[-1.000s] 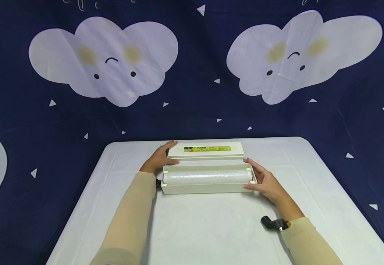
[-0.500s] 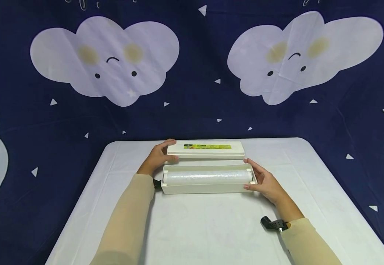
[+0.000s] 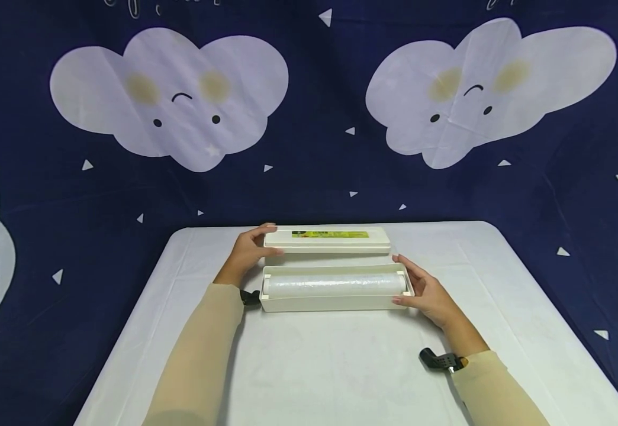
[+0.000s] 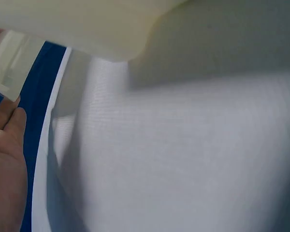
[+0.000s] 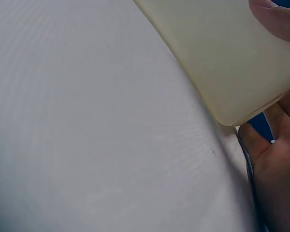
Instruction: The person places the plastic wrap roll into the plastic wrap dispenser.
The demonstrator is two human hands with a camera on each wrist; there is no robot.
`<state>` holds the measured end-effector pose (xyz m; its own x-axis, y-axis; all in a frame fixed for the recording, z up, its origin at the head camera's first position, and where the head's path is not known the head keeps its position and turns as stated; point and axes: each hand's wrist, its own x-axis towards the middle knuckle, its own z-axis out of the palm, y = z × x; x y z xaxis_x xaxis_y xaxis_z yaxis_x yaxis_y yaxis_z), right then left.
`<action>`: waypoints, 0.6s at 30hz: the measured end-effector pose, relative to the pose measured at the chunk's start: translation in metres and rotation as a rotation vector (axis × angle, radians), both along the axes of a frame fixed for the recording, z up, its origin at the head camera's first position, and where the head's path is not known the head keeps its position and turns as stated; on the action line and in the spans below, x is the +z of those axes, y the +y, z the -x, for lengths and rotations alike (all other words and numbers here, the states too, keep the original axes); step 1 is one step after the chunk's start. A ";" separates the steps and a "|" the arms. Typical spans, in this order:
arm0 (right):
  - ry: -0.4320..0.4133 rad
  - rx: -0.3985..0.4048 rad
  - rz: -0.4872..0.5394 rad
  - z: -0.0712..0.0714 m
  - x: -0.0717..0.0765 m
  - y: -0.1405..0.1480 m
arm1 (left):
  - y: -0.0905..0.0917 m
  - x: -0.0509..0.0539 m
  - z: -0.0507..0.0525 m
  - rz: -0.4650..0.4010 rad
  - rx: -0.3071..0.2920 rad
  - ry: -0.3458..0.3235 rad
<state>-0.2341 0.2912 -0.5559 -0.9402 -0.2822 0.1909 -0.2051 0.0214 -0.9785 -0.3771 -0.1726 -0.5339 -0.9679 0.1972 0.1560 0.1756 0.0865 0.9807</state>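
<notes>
A long off-white box (image 3: 335,304) lies open-topped on the table in the head view. Inside it sits a roll of cling film (image 3: 332,285). My right hand (image 3: 430,296) grips the box's right end, thumb at the front wall and fingers behind. Behind the box is its white lid (image 3: 335,244), which bears a yellow-green label (image 3: 330,234). The lid's left end is held by my left hand (image 3: 245,255), thumb in front and fingertips over the far edge. In the left wrist view, a translucent end of the lid (image 4: 12,60) shows between fingers.
A white cloth covers the table (image 3: 330,367). Its far edge meets a dark blue curtain (image 3: 319,177) printed with clouds. A black wrist camera (image 3: 439,359) juts from the right wrist, and another (image 3: 250,297) from the left wrist lies close to the box's left end.
My left hand has shifted left and slightly away with the lid, widening the gap between lid and box. The right hand and the box have stayed put.
</notes>
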 end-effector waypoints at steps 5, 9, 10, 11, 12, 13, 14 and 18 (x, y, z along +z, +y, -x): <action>0.003 -0.001 -0.001 0.000 -0.001 0.000 | -0.005 0.002 -0.003 -0.019 0.010 0.012; 0.002 -0.004 -0.002 0.000 -0.001 0.000 | -0.006 0.006 -0.008 -0.006 0.023 0.023; 0.002 -0.005 -0.005 0.000 -0.002 0.000 | -0.006 0.007 -0.009 -0.005 0.025 0.027; 0.002 -0.006 -0.008 0.000 -0.003 0.000 | -0.006 0.008 -0.011 -0.004 0.024 0.034; 0.000 -0.007 -0.010 0.000 -0.003 0.000 | -0.006 0.009 -0.012 -0.004 0.022 0.042; -0.002 -0.008 -0.014 0.000 -0.004 0.000 | -0.005 0.009 -0.014 -0.008 0.017 0.050; 0.002 -0.006 -0.019 0.000 -0.004 0.000 | -0.005 0.010 -0.016 -0.010 0.010 0.057; 0.002 -0.021 -0.032 0.000 -0.005 0.000 | -0.003 0.014 -0.022 -0.041 -0.026 0.099</action>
